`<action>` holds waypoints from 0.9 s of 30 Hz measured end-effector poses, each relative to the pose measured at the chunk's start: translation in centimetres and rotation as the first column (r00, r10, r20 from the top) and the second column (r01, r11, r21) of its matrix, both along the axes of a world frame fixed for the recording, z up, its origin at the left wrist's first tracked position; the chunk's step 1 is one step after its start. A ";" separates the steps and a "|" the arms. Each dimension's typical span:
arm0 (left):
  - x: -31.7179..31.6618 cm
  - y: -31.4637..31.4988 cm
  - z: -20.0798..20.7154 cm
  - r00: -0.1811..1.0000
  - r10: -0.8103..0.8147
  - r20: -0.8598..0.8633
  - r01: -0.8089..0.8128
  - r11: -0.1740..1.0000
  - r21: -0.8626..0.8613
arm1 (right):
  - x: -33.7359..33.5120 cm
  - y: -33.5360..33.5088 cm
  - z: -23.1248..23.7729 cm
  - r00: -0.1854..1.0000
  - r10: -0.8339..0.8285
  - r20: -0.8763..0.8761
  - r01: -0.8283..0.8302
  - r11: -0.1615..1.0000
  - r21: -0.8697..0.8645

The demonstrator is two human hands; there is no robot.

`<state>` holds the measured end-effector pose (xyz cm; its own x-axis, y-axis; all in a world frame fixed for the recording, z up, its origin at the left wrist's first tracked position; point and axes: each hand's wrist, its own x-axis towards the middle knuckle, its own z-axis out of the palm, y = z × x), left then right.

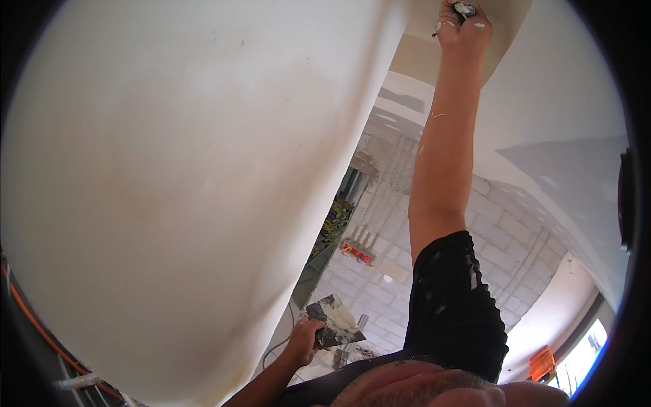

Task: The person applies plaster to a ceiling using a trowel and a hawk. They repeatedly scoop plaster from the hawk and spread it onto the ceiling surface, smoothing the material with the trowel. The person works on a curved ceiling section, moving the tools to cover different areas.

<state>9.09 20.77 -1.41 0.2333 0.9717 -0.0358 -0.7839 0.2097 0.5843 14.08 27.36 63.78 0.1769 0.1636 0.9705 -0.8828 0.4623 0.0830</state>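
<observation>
My right hand (466,28) is raised at arm's length to the top of the picture, near the beige ceiling surface. Its fingers are wrapped round a plaster-smeared tool handle (464,9); the rest of that tool is out of the picture. White smears dot the hand. Low in the middle, my left hand (303,341) grips a flat dark metal plastering trowel (330,334) by one side. A thick lump of white plaster (341,316) lies on its blade. Beside both hands stretches a large smooth white panel (183,169), filling the left half.
Behind my arms stands a grey block wall (505,230) with chased grooves and red electrical boxes (357,252). White boards with grey patches (576,166) slope at the right. An orange object (541,363) sits by a bright window (584,356). An orange cable (41,325) runs at lower left.
</observation>
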 end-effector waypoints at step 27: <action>-0.1 -0.2 0.4 0.999 0.016 -0.041 -0.011 0.993 0.115 | -9.2 -9.9 -3.5 0.992 0.027 0.123 -0.042 0.992 0.123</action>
